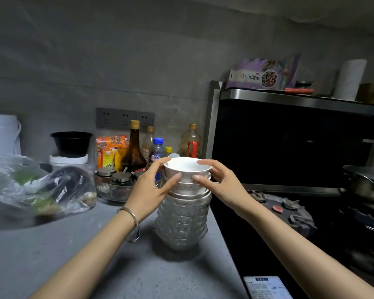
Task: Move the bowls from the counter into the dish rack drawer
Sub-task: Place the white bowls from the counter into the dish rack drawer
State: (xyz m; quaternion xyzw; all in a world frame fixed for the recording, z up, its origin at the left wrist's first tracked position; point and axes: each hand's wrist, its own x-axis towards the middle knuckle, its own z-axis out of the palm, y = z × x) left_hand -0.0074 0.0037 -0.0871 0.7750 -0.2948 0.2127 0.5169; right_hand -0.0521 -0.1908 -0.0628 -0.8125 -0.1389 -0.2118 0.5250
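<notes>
Honestly, with your left hand (148, 192) and right hand (221, 182) cupping the top bowl (187, 169), lift straight off the stack (183, 219).

A home kitchen; a grey counter (58, 251) crowded with sauce bottles (134, 147), spice jars (121, 179) and a bag of vegetables (41, 188); a gas stove (289, 212) beside it; a steel pot (367, 182); stacked bowls (183, 212).
</notes>
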